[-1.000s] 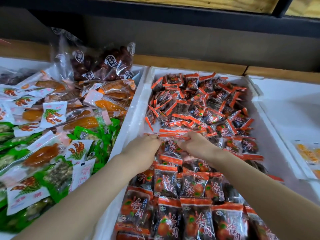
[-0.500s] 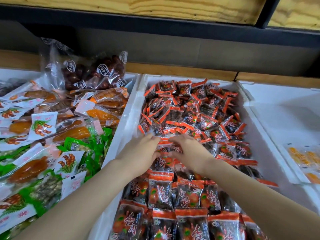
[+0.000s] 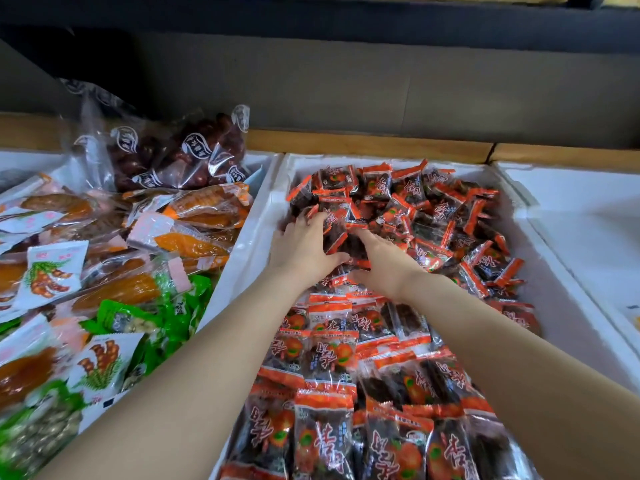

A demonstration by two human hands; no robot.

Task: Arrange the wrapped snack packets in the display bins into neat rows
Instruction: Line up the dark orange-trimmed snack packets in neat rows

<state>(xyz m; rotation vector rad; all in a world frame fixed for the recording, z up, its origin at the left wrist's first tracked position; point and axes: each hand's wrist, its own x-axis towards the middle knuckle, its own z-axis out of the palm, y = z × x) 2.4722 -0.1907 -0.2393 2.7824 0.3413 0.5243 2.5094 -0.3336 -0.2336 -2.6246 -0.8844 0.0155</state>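
Observation:
The middle white foam bin (image 3: 248,247) holds orange-and-dark wrapped snack packets. Those at its near end lie in overlapping rows (image 3: 329,355). At its far end they form a loose heap (image 3: 436,216). My left hand (image 3: 303,245) rests on the heap's near left edge with fingers spread over packets. Close beside it, my right hand (image 3: 381,263) reaches in with its thumb stretched toward the left hand. Its other fingers are buried among the packets. Between the two hands sits a small clump of packets (image 3: 341,233).
The left bin (image 3: 266,168) is full of mixed orange, green and white snack packs (image 3: 114,289), with clear bags of dark red fruit (image 3: 180,154) at its back. A nearly bare white bin (image 3: 588,216) lies to the right. A wooden ledge (image 3: 367,144) runs behind.
Both hands have moved farther back in the bin, from the edge of the tidy rows up into the loose heap. The view has tilted downward.

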